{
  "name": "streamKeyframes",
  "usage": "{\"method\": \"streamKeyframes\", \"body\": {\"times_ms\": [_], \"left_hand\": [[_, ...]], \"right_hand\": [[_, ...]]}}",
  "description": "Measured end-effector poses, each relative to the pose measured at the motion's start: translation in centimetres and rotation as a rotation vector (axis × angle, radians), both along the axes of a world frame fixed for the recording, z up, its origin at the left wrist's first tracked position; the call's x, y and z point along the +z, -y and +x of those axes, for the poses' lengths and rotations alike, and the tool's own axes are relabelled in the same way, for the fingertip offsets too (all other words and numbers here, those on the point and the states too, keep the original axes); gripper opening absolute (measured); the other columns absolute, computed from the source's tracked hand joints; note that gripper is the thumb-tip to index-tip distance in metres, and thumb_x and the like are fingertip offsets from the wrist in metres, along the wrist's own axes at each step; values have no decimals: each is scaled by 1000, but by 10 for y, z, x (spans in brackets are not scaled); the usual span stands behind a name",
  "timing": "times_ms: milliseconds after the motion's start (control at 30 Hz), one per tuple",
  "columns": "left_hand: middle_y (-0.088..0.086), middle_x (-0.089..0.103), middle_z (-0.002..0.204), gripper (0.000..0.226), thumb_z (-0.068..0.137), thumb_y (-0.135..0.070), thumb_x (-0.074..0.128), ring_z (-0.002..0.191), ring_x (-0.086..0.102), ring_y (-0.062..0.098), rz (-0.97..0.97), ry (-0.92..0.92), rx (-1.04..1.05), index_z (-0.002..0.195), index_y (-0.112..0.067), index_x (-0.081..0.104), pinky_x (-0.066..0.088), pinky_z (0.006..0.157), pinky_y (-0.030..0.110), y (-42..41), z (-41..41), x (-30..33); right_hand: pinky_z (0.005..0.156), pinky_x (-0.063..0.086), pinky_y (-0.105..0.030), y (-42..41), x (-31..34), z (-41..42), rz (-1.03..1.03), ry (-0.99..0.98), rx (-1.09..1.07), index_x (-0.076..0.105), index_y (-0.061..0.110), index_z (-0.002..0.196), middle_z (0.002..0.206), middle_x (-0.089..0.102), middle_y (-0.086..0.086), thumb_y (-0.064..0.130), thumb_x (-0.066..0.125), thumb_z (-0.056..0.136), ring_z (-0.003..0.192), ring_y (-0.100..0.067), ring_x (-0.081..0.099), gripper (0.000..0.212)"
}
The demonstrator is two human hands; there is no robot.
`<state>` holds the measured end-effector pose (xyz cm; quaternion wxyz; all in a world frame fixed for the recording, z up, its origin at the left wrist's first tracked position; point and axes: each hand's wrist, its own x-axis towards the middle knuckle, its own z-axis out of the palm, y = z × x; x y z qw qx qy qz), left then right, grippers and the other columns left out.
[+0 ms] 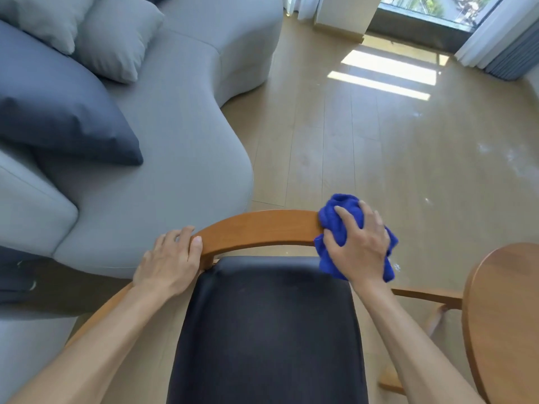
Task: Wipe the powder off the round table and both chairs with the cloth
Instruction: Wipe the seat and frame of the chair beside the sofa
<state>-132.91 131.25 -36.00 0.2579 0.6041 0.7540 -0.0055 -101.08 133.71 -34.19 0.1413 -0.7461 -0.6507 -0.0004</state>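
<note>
A wooden chair with a curved backrest rail [259,228] and a dark seat cushion [268,330] stands right below me. My right hand [360,246] presses a bunched blue cloth [332,214] onto the right end of the rail. My left hand [170,260] grips the rail's left end, thumb on top. The round wooden table [507,316] shows partly at the lower right edge. Faint white powder specks lie on the floor [495,153] to the right. Only one chair is in view.
A grey curved sofa [175,147] with grey and dark blue pillows [67,112] fills the left side, close to the chair's back. Wood flooring stretches ahead to a window with curtains [513,48] at the top right.
</note>
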Motion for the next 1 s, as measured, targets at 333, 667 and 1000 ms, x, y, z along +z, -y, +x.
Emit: {"method": "streamKeyframes", "body": {"times_ms": [333, 667, 1000], "left_hand": [[3, 41, 145, 53, 99, -45, 16, 130, 39, 26, 27, -43, -29, 141, -22, 36, 37, 100, 48, 1, -3, -1], [5, 44, 142, 54, 98, -47, 14, 129, 38, 26, 62, -58, -48, 140, -21, 36, 37, 100, 49, 1, 9, 5], [10, 29, 153, 58, 97, -44, 12, 143, 18, 31, 90, -215, -91, 147, -17, 24, 19, 113, 52, 4, 2, -5]], "right_hand": [[105, 34, -59, -3, -14, -166, 96, -76, 100, 67, 25, 105, 134, 55, -9, 45, 67, 74, 131, -42, 42, 37], [86, 48, -52, 3, 3, 14, 161, -3, 85, 72, 13, 104, 122, 61, -16, 24, 75, 74, 113, -41, 57, 32], [100, 36, -55, -9, -14, -71, 149, -69, -219, 67, 16, 108, 134, 52, -13, 36, 64, 81, 131, -40, 40, 34]]}}
